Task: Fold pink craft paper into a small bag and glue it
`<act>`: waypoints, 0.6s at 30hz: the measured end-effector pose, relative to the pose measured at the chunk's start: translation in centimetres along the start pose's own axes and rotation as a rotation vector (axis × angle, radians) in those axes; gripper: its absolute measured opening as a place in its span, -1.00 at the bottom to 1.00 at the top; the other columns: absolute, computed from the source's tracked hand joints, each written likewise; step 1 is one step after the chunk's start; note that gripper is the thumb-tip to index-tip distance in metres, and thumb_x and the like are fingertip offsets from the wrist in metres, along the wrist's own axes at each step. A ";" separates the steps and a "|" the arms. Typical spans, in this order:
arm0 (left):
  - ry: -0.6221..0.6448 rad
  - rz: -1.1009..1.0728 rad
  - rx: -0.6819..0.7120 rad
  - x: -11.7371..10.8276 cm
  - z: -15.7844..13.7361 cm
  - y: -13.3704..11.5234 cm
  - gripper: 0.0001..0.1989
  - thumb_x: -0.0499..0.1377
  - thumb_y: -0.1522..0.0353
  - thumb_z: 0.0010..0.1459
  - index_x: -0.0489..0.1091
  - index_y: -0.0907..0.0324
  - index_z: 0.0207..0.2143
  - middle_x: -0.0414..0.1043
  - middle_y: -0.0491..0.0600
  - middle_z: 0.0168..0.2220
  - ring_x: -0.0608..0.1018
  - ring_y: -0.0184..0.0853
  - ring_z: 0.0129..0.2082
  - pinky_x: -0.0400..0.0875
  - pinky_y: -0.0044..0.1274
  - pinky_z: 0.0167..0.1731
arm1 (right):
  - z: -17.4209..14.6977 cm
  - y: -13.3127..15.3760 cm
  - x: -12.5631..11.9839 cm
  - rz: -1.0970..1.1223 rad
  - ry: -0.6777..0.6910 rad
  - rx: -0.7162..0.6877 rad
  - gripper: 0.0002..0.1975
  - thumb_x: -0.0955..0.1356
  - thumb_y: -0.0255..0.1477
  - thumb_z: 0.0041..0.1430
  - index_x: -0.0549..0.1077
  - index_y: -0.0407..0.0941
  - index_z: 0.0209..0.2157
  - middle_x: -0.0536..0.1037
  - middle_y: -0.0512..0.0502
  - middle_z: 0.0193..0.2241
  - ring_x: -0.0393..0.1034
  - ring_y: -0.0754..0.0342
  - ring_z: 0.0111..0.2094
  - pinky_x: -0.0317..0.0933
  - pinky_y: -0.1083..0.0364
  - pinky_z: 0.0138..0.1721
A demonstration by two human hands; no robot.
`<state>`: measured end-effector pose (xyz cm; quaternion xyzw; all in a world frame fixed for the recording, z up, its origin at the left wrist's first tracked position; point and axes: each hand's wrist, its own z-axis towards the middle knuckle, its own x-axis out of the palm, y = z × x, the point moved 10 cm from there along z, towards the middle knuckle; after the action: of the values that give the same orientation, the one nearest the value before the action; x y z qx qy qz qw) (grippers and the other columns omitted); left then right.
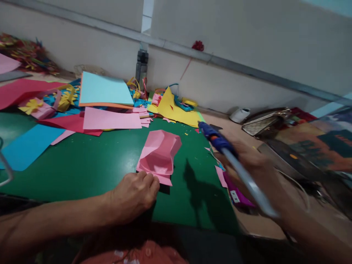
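Nearest, below the folded pink paper (pixel 158 156), shows a patch of orange clothing (pixel 154 253). The left hand (pixel 134 194) is closed at the near edge of the folded pink paper, its curled fingers pinching the flap there. That paper sits on the green surface (pixel 96 172), its sides bent up into an open, uneven box shape. To its right, the right hand (pixel 247 159), blurred, is wrapped around a blue glue gun (pixel 220 141), held above the surface with the nozzle pointing away from the person; a pale glue stick (pixel 249 181) juts out of its back end. The gun and hand cast a dark shadow just right of the folded pink paper. Further right of it lie a purple packet (pixel 239 194) and a small pink scrap (pixel 220 176). Well to its left is a blue sheet (pixel 33 146). Just beyond it, slightly left, lies a flat pink sheet (pixel 111 119), partly over a red sheet (pixel 68 124); behind those rests a light blue sheet (pixel 106 90). Beyond it to the right spreads cut yellow paper (pixel 176 110). Farther off to its right are a white object (pixel 239 114), too blurred to name, and a patterned bag (pixel 264 121). Farthest, behind everything, a red flower (pixel 198 46) shows against the wall (pixel 110 55).
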<state>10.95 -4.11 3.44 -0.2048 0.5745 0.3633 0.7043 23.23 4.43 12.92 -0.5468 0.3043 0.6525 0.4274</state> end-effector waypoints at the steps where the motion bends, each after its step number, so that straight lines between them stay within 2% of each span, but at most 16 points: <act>1: -0.006 0.000 0.000 -0.1 0.0 0.0 -0.82 0.02 0.59 -0.01 0.30 0.31 -0.31 0.41 0.05 -0.42 0.45 -0.25 -0.51 0.39 -0.47 -0.63 | 0.6 -0.6 0.5 -0.070 -0.043 0.037 -0.58 0.08 -0.40 0.22 0.20 -0.14 0.10 0.48 -0.25 -0.24 0.37 -0.15 -0.26 0.15 -0.02 -0.34; 2: -0.014 -0.002 0.000 -0.1 -0.1 0.1 -0.81 0.02 0.59 -0.01 0.30 0.31 -0.30 0.41 0.05 -0.42 0.46 -0.26 -0.51 0.39 -0.47 -0.63 | 1.1 -0.7 1.5 -0.252 -0.048 0.030 -0.56 0.10 -0.44 0.21 0.17 -0.17 0.12 0.49 -0.25 -0.28 0.37 -0.12 -0.33 0.13 0.01 -0.38; 4: -0.036 -0.016 -0.001 -0.2 -0.1 0.3 -0.82 0.01 0.59 0.02 0.30 0.31 -0.30 0.42 0.05 -0.42 0.46 -0.26 -0.51 0.39 -0.48 -0.62 | 1.9 0.1 4.3 -0.496 0.007 -0.086 -0.55 0.09 -0.59 0.18 0.18 -0.19 0.11 0.50 -0.23 -0.35 0.37 -0.05 -0.36 0.08 0.05 -0.36; 6: -0.054 -0.035 -0.008 -0.2 -0.2 0.6 -0.83 0.00 0.58 0.04 0.30 0.30 -0.29 0.43 0.04 -0.42 0.47 -0.27 -0.51 0.40 -0.48 -0.60 | 2.2 0.6 6.7 -0.614 0.070 -0.176 -0.53 0.09 -0.65 0.16 0.20 -0.19 0.10 0.50 -0.22 -0.37 0.36 -0.04 -0.35 0.06 0.03 -0.31; 8: -0.054 -0.049 -0.033 -0.2 -0.2 1.0 -0.83 -0.01 0.58 0.06 0.29 0.29 -0.30 0.43 0.03 -0.43 0.48 -0.28 -0.51 0.39 -0.48 -0.59 | 2.3 0.9 8.0 -0.649 0.107 -0.216 -0.53 0.09 -0.66 0.15 0.21 -0.19 0.09 0.51 -0.19 -0.38 0.36 -0.05 -0.35 0.05 -0.01 -0.25; 11: -0.017 -0.067 -0.078 -0.1 0.1 1.8 -0.82 -0.03 0.60 0.05 0.29 0.25 -0.34 0.42 -0.01 -0.46 0.48 -0.30 -0.52 0.36 -0.52 -0.61 | 1.8 1.5 7.5 -0.643 0.096 -0.216 -0.52 0.13 -0.68 0.12 0.23 -0.17 0.08 0.50 -0.19 -0.35 0.35 -0.07 -0.31 0.02 -0.07 -0.18; 14: 0.041 -0.083 -0.096 0.0 0.6 2.3 -0.81 -0.03 0.62 0.01 0.27 0.23 -0.40 0.40 -0.05 -0.52 0.49 -0.31 -0.54 0.31 -0.56 -0.63 | 0.7 2.9 5.2 -0.562 0.034 -0.189 -0.60 0.18 -0.67 0.08 0.33 -0.23 -0.02 0.48 -0.24 -0.34 0.34 -0.12 -0.28 0.03 -0.09 -0.17; 16: 0.061 -0.070 -0.110 -0.1 1.0 2.6 -0.81 -0.02 0.63 -0.02 0.28 0.22 -0.42 0.39 -0.07 -0.56 0.48 -0.32 -0.57 0.29 -0.57 -0.65 | -0.6 5.1 3.8 -0.374 -0.024 -0.253 -0.75 0.21 -0.55 0.14 0.39 -0.23 -0.15 0.49 -0.21 -0.39 0.35 -0.07 -0.33 0.09 0.01 -0.28; 18: 0.070 -0.053 -0.125 -0.2 1.5 2.9 -0.81 -0.01 0.62 -0.02 0.30 0.22 -0.42 0.39 -0.08 -0.59 0.47 -0.31 -0.61 0.25 -0.58 -0.68 | -1.9 7.5 3.1 -0.114 -0.048 -0.343 -0.80 0.22 -0.45 0.18 0.39 -0.17 -0.19 0.50 -0.13 -0.38 0.37 0.04 -0.38 0.08 0.12 -0.42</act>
<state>9.71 -1.22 4.39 -0.2758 0.5693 0.3724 0.6791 17.30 0.15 8.97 -0.6125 0.1467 0.6823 0.3711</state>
